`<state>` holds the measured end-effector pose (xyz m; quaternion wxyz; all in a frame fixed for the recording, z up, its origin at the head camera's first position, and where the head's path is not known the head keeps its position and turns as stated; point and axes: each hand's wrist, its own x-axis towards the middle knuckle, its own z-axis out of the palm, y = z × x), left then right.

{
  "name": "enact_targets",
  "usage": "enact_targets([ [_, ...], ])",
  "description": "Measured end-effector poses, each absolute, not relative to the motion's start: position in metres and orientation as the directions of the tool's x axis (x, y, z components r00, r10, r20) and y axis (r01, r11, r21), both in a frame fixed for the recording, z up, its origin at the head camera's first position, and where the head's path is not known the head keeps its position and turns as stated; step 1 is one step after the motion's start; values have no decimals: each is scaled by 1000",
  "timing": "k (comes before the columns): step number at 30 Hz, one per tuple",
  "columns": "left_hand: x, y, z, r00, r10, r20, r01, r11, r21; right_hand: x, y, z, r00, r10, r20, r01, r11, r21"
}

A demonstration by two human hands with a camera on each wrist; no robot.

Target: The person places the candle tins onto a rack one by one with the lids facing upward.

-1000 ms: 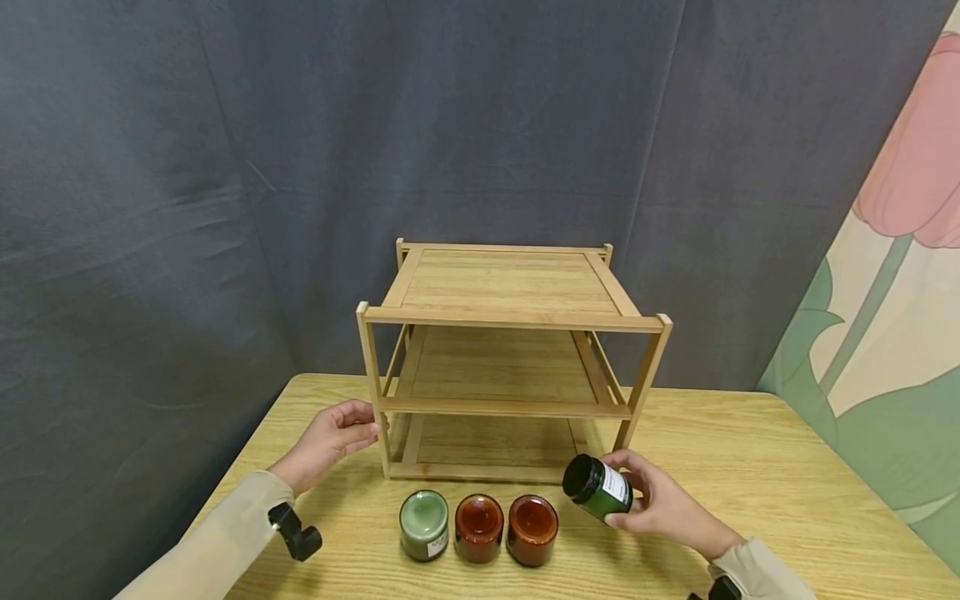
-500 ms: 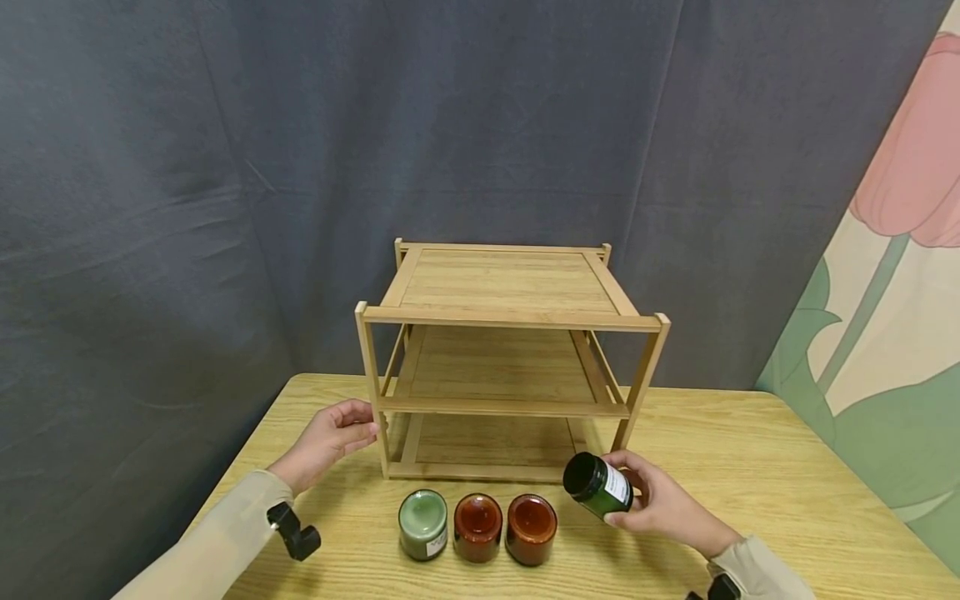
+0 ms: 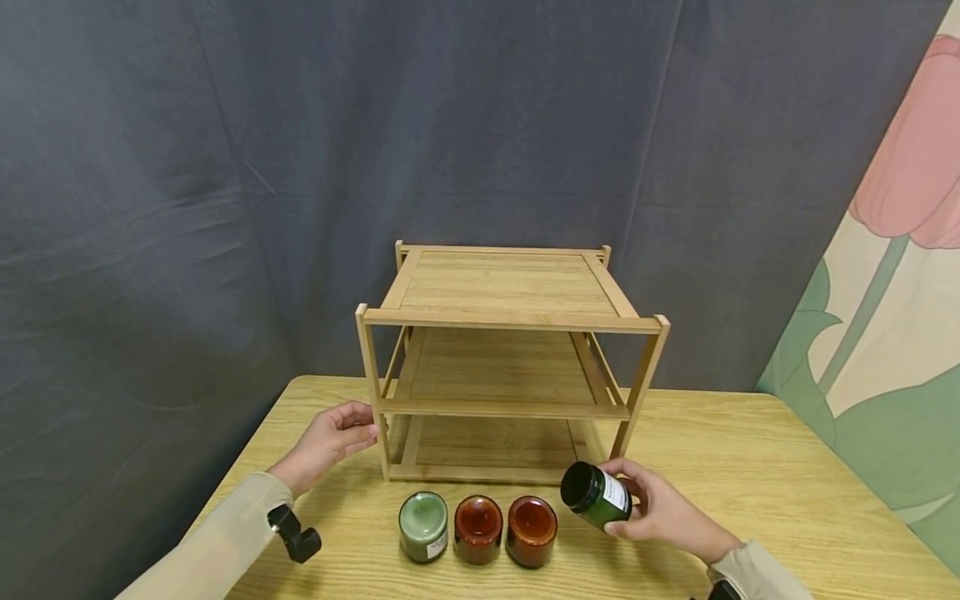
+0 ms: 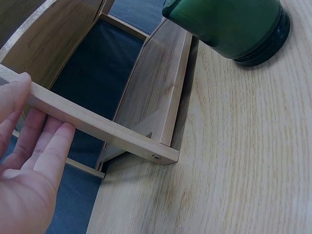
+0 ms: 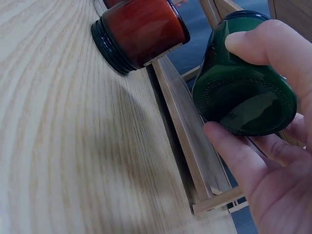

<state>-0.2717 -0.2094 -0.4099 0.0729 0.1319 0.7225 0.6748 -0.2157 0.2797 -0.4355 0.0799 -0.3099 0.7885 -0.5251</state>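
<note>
My right hand (image 3: pixel 652 510) grips a dark green glass jar (image 3: pixel 600 496) with a white label. Tilted on its side, the jar points its dark mouth to the left, and its base faces the camera in the right wrist view. My left hand (image 3: pixel 330 442) holds the left front post (image 4: pixel 97 119) of a wooden three-tier shelf (image 3: pixel 502 408), thumb on one side and fingers on the other. In front of the shelf stand a green jar (image 3: pixel 423 525) and two amber jars, the middle one (image 3: pixel 478 529) and the right one (image 3: pixel 532 532), in a row with their bases up.
The light wooden table (image 3: pixel 735 475) extends to both sides of the shelf. A dark grey curtain (image 3: pixel 480 125) hangs behind it, and a wall with a painted tulip (image 3: pixel 911 158) is at the right.
My right hand and the green jar in it have dipped slightly toward the table. The left hand stays on the post, and the row of jars stays put.
</note>
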Motion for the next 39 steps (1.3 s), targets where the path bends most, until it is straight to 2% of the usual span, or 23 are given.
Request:
enact_targets([
  [6,-273,-209,-411,-956,285,64,82,51,995,-216,280,-436,-791,-576,203,-389,218,-895],
  [26,-272,-210,-411,-957,281,70,91,62,994,-214,278,-435,-792,-544,278,-519,359,-776],
  [39,-272,-209,-410,-961,269,60,78,56,995,-216,280,-435,-772,-562,298,-507,260,-822],
])
